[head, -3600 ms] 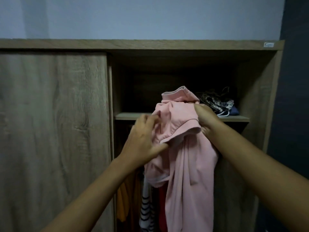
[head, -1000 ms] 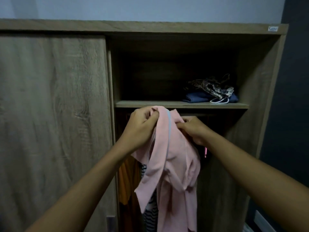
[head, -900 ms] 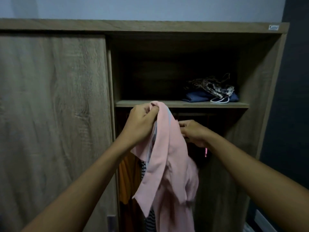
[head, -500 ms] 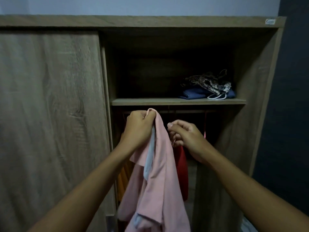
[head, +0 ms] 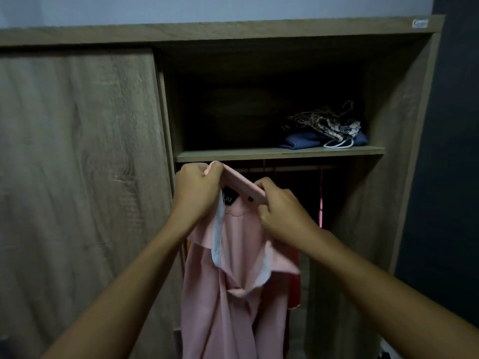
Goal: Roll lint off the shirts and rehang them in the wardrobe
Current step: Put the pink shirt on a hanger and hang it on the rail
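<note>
A pink shirt (head: 233, 294) hangs from both my hands in front of the open wardrobe (head: 285, 32), just below its shelf (head: 259, 154). My left hand (head: 197, 190) grips one end of the collar band. My right hand (head: 280, 206) pinches the other end, so the band is stretched between them. A black neck label and white inner trim show inside the collar. No hanger is visible in the shirt. The hanging rail (head: 293, 168) runs behind my hands.
The sliding door (head: 77, 164) covers the wardrobe's left half. Folded blue cloth (head: 303, 142) and a patterned item (head: 326, 123) lie on the shelf's right. A red garment (head: 294, 281) and a pink hanger (head: 321, 203) hang behind the shirt. A dark wall stands at right.
My right hand has taken hold of the collar again, and both hands have pulled it open, showing the label. The shirt now hangs flatter below them.
</note>
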The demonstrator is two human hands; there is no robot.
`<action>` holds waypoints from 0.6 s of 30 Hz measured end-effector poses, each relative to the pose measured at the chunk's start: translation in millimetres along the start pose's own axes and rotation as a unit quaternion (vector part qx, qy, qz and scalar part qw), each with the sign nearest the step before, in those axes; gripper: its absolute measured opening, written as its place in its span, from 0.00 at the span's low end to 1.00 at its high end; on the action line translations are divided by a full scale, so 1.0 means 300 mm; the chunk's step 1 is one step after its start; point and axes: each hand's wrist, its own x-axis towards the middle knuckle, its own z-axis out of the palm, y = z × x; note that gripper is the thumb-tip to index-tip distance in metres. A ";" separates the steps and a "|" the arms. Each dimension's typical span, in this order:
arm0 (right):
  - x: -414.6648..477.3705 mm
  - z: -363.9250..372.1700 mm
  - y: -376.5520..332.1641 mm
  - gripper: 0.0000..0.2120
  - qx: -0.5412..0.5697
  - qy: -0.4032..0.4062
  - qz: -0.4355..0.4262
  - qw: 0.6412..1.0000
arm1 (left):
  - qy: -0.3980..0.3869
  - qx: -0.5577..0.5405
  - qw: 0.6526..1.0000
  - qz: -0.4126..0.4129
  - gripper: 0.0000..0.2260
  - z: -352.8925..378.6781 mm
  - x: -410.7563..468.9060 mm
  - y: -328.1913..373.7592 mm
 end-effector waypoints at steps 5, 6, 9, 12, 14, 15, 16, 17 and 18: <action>0.088 -0.054 0.020 0.10 0.036 0.002 -0.018 0.999 | 0.020 0.076 0.997 0.015 0.19 -0.050 0.007 -0.032; 0.103 -0.068 0.016 0.10 0.035 0.008 -0.030 0.999 | 0.031 0.113 0.993 0.020 0.18 -0.057 0.004 -0.042; 0.137 -0.105 -0.001 0.11 0.028 0.019 -0.082 0.996 | 0.050 0.223 0.973 0.033 0.13 -0.070 -0.020 -0.085; 0.155 -0.132 -0.013 0.12 0.005 0.025 -0.147 0.989 | 0.045 0.281 0.957 0.063 0.13 -0.063 -0.041 -0.129; 0.165 -0.140 -0.011 0.10 -0.008 0.031 -0.157 0.987 | 0.033 0.305 0.950 0.063 0.15 -0.052 -0.045 -0.147; 0.167 -0.143 -0.009 0.09 -0.010 0.035 -0.153 0.988 | 0.027 0.313 0.947 0.063 0.17 -0.047 -0.048 -0.149; 0.168 -0.147 -0.005 0.09 -0.012 0.042 -0.148 0.988 | 0.027 0.319 0.945 0.064 0.19 -0.041 -0.052 -0.146; 0.168 -0.152 -0.001 0.09 -0.016 0.050 -0.144 0.988 | 0.032 0.321 0.944 0.069 0.20 -0.034 -0.057 -0.147; 0.165 -0.157 0.002 0.09 -0.020 0.058 -0.142 0.988 | 0.041 0.323 0.942 0.076 0.20 -0.029 -0.065 -0.144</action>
